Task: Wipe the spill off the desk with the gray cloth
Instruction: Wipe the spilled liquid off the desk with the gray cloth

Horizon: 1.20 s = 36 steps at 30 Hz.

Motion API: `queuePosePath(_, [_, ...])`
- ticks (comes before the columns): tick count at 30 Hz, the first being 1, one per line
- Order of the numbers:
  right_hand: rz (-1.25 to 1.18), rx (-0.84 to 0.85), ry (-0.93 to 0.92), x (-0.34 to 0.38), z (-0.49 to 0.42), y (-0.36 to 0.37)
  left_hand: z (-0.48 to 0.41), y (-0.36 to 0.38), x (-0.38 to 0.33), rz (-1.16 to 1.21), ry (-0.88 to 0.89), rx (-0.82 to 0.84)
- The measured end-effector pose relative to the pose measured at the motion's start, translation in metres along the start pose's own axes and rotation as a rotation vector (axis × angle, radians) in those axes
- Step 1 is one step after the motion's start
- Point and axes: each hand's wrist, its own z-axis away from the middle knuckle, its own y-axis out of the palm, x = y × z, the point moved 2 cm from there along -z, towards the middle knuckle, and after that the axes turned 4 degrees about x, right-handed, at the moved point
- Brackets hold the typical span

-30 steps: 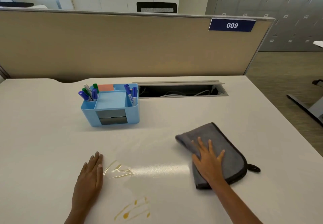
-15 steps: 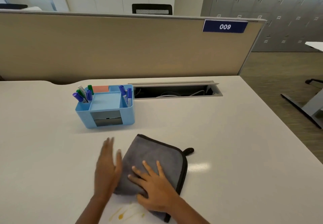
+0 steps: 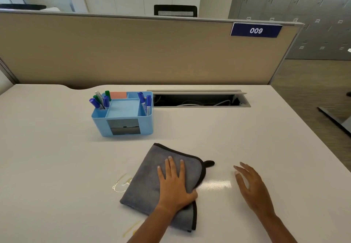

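Cloth [image 3: 152,182] lies flat under left hand [image 3: 175,185], covering spill [image 3: 121,184].

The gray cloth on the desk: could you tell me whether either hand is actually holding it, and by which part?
Neither grips it. The left hand lies flat on the middle of the gray cloth, pressing it down; the right hand is open and empty.

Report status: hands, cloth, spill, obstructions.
Left hand flat on gray cloth, pressing. Right hand open, off cloth. Yellow spill showing at cloth's left edge, streak near forearm. Blue organizer behind, clear of path.
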Motion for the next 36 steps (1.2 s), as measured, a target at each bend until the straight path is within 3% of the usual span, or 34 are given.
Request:
queuePosePath(4, [0.104,0.105,0.077,-0.008,-0.006,0.005,-0.019,-0.029,0.039,-0.038,-0.08,-0.081])
queuePosePath(10, [0.126,0.13,0.099,-0.013,-0.012,0.007,0.005,-0.015,0.116,0.113,-0.315,-0.119])
queuePosePath(12, [0.123,0.13,0.106,-0.012,-0.013,0.008,0.024,-0.007,0.108,0.063,-0.295,-0.171])
queuePosePath(15, [0.138,0.122,0.104,-0.013,-0.013,0.01,0.038,0.016,0.067,0.002,-0.12,-0.271])
queuePosePath(19, [0.149,0.116,0.099,-0.013,-0.012,0.01,0.021,0.026,0.001,-0.069,0.097,-0.215])
queuePosePath(24, [0.176,0.139,0.086,-0.013,-0.014,0.008,-0.02,-0.017,0.017,-0.051,-0.065,-0.106])
queuePosePath(29, [0.178,0.142,0.087,-0.012,-0.013,0.006,0.0,-0.014,0.095,0.09,-0.282,-0.223])
queuePosePath(33, [0.176,0.134,0.079,-0.012,-0.012,0.005,0.042,0.008,0.102,0.015,-0.296,-0.22])
queuePosePath(36, [0.18,0.159,0.06,-0.013,-0.013,0.002,0.067,0.026,0.063,0.026,-0.185,-0.351])
